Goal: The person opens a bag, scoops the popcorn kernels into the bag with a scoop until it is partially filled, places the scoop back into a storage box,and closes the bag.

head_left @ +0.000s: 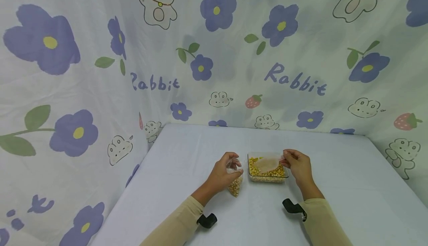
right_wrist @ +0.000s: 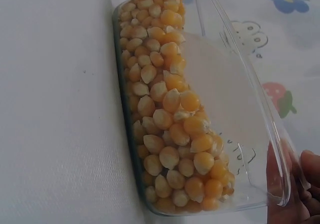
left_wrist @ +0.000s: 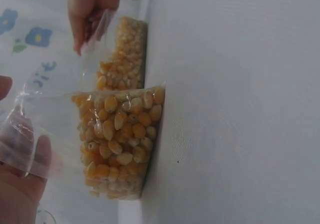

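Note:
My left hand grips the upper part of a clear plastic bag, thumb on one side and fingers on the other. Corn kernels fill the bag's lower part, close over the table. Just right of it stands a clear rectangular container holding more yellow kernels. At the container's right end, my right hand pinches a whitish translucent scoop-like piece. Its broad rounded part lies over the kernels inside the container, showing through the clear wall in the right wrist view.
A white cloth covers the table. Behind and at the left hangs a white curtain with purple flowers and rabbits. Black wrist mounts sit at both sleeve cuffs.

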### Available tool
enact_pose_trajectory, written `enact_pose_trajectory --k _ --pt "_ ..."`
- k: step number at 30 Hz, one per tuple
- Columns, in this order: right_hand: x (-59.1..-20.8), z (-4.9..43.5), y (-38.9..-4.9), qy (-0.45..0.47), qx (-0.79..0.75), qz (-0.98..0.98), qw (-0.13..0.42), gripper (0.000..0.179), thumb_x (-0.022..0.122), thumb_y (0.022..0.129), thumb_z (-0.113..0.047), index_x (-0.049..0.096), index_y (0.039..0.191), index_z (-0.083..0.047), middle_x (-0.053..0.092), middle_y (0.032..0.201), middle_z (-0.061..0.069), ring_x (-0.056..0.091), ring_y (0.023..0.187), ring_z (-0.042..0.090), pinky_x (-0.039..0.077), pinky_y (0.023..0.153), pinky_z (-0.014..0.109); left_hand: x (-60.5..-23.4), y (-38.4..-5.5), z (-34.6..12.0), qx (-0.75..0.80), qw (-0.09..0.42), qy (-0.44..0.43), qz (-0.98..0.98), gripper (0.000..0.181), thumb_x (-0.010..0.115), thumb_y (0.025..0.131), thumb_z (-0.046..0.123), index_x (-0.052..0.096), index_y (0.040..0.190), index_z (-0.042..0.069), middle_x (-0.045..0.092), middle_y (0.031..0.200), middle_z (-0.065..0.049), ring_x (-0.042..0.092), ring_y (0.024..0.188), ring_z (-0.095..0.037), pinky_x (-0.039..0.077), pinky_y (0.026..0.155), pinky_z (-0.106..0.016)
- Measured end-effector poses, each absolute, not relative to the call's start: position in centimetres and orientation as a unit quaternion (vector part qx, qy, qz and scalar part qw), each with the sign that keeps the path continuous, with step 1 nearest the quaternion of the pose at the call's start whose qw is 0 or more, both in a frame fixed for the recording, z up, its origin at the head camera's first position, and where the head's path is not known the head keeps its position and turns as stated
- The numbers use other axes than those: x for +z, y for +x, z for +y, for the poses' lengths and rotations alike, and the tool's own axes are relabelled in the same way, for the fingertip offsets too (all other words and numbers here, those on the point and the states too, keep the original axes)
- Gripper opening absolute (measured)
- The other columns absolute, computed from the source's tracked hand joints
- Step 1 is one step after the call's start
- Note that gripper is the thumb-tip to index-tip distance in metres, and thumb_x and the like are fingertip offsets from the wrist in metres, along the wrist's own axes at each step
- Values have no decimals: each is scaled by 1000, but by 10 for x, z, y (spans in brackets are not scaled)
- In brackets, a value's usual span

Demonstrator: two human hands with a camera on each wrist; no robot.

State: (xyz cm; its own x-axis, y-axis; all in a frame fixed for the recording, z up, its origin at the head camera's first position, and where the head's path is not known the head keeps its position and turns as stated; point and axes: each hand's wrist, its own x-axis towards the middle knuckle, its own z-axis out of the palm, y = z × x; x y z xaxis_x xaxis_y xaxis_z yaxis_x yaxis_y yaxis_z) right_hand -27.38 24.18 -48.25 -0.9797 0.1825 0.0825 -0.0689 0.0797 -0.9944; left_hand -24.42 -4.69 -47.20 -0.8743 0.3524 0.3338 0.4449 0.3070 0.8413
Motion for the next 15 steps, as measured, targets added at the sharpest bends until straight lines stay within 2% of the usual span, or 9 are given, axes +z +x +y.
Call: enact_pose_trajectory --k 5,15 --pt "-480 243 -273 -40 656 -750 75 35 53 102 -13 53 124 14 64 92 17 66 72 11 55 69 25 -473 -244 -47 -534 47 -247 -807 41 72 89 14 49 123 16 65 102 0 58 90 -13 48 80 -31" --pt "-476 246 -274 -56 643 -763 36 32 52 102 -9 54 122 16 65 91 15 67 72 11 55 70 26 -473 -243 -45 -539 44 -250 -803 41 72 89 12 49 123 13 66 105 -10 57 91 -17 47 81 -32"
